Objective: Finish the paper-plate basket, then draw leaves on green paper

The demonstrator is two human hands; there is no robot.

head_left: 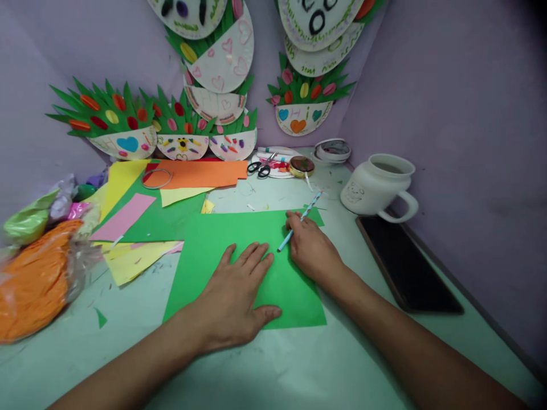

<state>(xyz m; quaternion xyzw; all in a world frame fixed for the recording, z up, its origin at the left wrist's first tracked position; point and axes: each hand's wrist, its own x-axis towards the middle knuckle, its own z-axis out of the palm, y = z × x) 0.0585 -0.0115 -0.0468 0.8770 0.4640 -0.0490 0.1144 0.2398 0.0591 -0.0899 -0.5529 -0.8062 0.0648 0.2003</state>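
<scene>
right hand (pixel 314 247), fingers closed round striped pencil (pixel 285 240), its long axis slanting toward left hand (pixel 235 293), spread flat, grasping nothing, on green sheet (pixel 297 304).

The left hand (pixel 235 296) is laid out pretty flat, palm down, with the fingers (pixel 264 266) spread a bit and pointed away and the thumb (pixel 268 313) stuck out to the right. The right hand (pixel 314 245) is kinda curled up in a writing-style pinch. Both bare forearms (pixel 145 364) are angled inward, hands near each other but apart.
</scene>
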